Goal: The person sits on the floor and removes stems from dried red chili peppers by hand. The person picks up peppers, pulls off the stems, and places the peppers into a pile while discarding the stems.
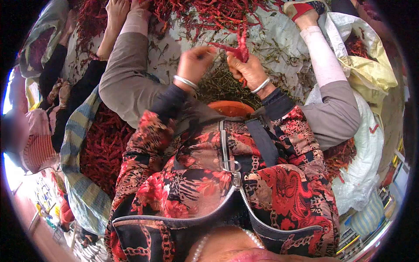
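Note:
My right hand (252, 69), a metal bangle at its wrist, holds a small bunch of dried red chilli peppers (243, 46) pointing away from me. My left hand (196, 62), blurred and also wearing a bangle, is raised just to the left; its fingertips meet the tip of a red chilli, and whether they pinch it is unclear. Beneath both hands lies a heap of greenish-brown stems (226, 85), beside the rim of an orange bowl (230, 106) between my legs. A large pile of red chillies (209, 14) spreads over the pale sheet beyond my hands.
A striped sack (73, 154) of red chillies (104, 150) stands at my left. White sacks (366, 150) and a yellowish sack (373, 73) holding chillies are at my right. Another person (39, 140) sits at the far left, hands apart from mine. Stems litter the pale sheet (167, 49).

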Tool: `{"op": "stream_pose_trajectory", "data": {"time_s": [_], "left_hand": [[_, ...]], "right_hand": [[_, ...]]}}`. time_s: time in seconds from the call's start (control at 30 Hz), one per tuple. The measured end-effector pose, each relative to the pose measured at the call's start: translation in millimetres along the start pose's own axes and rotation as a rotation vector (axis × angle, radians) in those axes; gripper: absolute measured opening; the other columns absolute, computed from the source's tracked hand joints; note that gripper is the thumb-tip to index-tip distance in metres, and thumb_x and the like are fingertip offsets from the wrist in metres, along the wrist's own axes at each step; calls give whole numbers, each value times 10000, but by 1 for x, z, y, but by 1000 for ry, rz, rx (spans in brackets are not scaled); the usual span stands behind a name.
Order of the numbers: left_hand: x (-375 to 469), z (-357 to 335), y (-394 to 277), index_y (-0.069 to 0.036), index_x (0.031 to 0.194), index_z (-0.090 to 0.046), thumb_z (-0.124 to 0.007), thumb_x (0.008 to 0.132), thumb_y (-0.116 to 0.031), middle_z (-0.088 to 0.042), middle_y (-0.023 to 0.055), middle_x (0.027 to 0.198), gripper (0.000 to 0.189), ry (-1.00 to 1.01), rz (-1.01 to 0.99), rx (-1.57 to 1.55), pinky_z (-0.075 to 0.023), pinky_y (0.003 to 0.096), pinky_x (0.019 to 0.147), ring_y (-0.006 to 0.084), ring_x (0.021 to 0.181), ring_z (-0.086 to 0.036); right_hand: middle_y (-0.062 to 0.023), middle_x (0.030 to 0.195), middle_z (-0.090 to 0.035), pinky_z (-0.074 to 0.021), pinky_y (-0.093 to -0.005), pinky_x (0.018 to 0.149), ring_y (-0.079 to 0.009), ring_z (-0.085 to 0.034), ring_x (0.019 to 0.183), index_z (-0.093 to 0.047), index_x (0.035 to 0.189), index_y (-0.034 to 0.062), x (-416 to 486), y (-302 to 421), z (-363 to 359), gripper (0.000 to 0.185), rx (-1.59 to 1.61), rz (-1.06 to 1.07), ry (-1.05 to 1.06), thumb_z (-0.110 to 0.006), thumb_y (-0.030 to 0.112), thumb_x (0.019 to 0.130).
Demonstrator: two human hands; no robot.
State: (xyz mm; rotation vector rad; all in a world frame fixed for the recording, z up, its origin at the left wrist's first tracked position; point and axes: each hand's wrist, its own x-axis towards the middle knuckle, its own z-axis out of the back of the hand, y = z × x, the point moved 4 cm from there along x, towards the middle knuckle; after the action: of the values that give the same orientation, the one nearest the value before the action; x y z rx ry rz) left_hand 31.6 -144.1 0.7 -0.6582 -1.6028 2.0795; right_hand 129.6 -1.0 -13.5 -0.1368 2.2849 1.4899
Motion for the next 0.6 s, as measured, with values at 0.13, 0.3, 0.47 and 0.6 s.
{"op": "stream_pose_trajectory", "data": {"time_s": [0.13,0.3,0.47,0.6], "left_hand": [[-29,-37,-43,-49,1173,-475,-644,679,24,-627,127,855,527,66,-143,493,-473,293,729,152,804,-597],[-2,-5,-20,-13,1102,-549,-637,782,-41,-625,11,821,334,141,-143,83,-463,220,691,68,735,-550],[94,68,52,-53,909,-652,-687,729,-347,-618,145,832,347,-312,16,889,-482,421,704,320,789,-587],[107,88,90,-20,941,-650,-658,766,-278,-646,119,816,312,-113,179,894,-484,375,622,233,660,-592]], "right_hand": [[7,694,-575,-317,-191,410,-41,-430,472,-618,950,38,-13,-9,-8,214,44,47,13,-650,205,819],[-9,704,-566,-357,-216,423,-80,-475,513,-590,879,42,-2,-8,19,173,287,23,-59,-608,213,854],[-75,869,-603,-557,-320,651,-185,-619,771,-568,929,15,3,-8,19,194,209,-49,-92,-553,204,887],[-55,705,-609,-509,-258,575,-142,-598,601,-611,786,-7,0,-7,17,220,103,-28,-94,-569,188,878]]}}
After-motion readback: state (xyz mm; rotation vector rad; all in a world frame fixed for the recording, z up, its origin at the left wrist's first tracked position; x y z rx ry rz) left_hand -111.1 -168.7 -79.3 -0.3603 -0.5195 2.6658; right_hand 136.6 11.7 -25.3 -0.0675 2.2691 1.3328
